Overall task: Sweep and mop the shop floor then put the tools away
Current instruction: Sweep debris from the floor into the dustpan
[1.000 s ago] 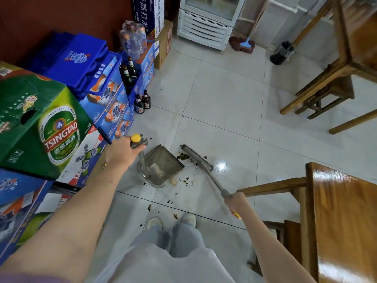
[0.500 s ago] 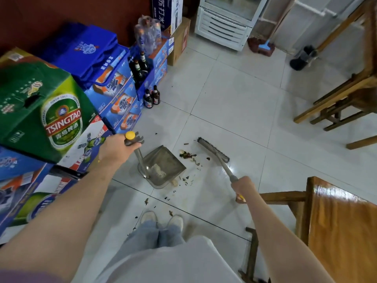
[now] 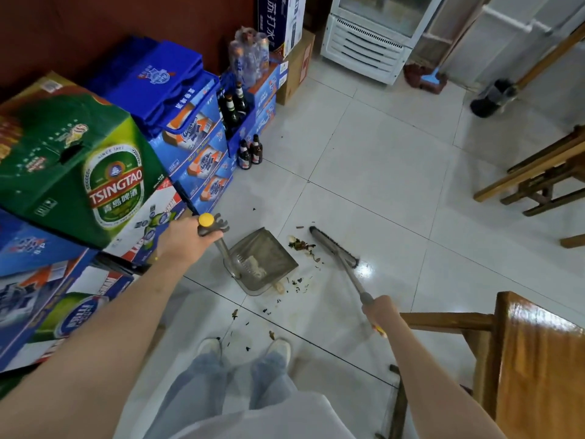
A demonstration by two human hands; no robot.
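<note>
1. I take the dustpan (image 3: 264, 263) as my landmark; my left hand (image 3: 186, 237) holds its upright handle near the yellow cap, fingers curled tight around the grip; the pan sits on the tiled floor (image 3: 373, 172) with its mouth towards the broom.
2. My right hand (image 3: 380, 312) is closed in a fist around the shaft of the broom (image 3: 335, 247); the brush head lies on the floor just to the right of the dustpan, apart from it.
3. Progress, as I judge it: sweeping is under way and far from finished; some pale scraps already lie inside the dustpan; a small debris pile (image 3: 300, 243) waits between the pan's mouth and the brush; loose crumbs are scattered on the near side of the dustpan, down to my shoes (image 3: 243, 346).
4. Still left, in my judgement: gathering those crumbs, emptying the pan, all the mopping, and putting the tools away; I see no mop that I can identify for certain.
5. Writing: left of the dustpan a green carton (image 3: 82, 166) reads "TSINGTAO" and "SINCE 1903" with Chinese characters beneath; beyond the dustpan blue cartons (image 3: 196, 144) show a ribbon logo, its words too small for me to read surely; brown bottles (image 3: 250, 152) stand beside them.
</note>
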